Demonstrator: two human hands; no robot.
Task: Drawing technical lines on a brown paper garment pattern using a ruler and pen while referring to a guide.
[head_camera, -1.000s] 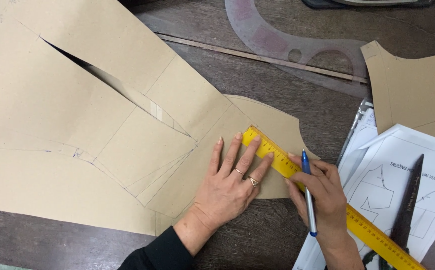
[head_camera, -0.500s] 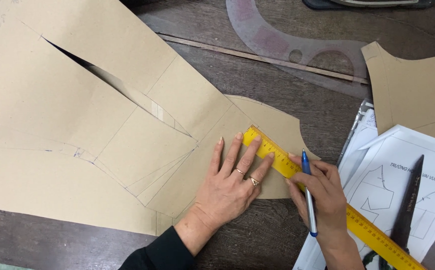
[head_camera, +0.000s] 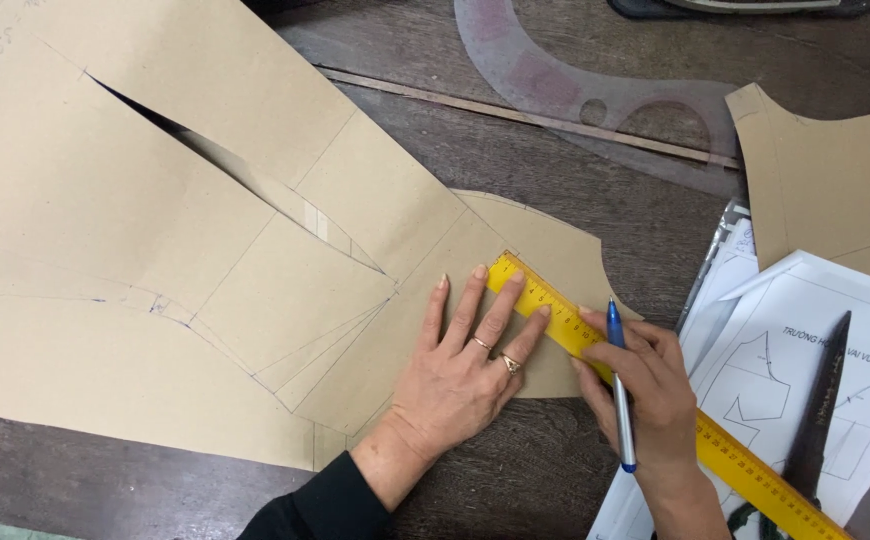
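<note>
A large brown paper pattern piece (head_camera: 155, 260) with a cut dart and pencil lines lies across the dark wooden table (head_camera: 575, 190). My left hand (head_camera: 465, 365) lies flat on its right end, fingers spread, fingertips pressing the upper end of a yellow ruler (head_camera: 540, 298). The ruler runs diagonally down to the right. My right hand (head_camera: 650, 385) rests on the ruler's middle and grips a blue pen (head_camera: 619, 385), its tip up at the ruler's edge near the paper's curved border.
A clear plastic curve template (head_camera: 575, 95) and a thin wooden strip (head_camera: 515, 113) lie at the back. Another brown pattern piece (head_camera: 835, 170) sits at the right. White sheets with garment drawings (head_camera: 755, 370) and dark scissors (head_camera: 820, 410) lie at the lower right.
My right hand with the pen has shifted slightly along the ruler. My left hand and the ruler stay in place.
</note>
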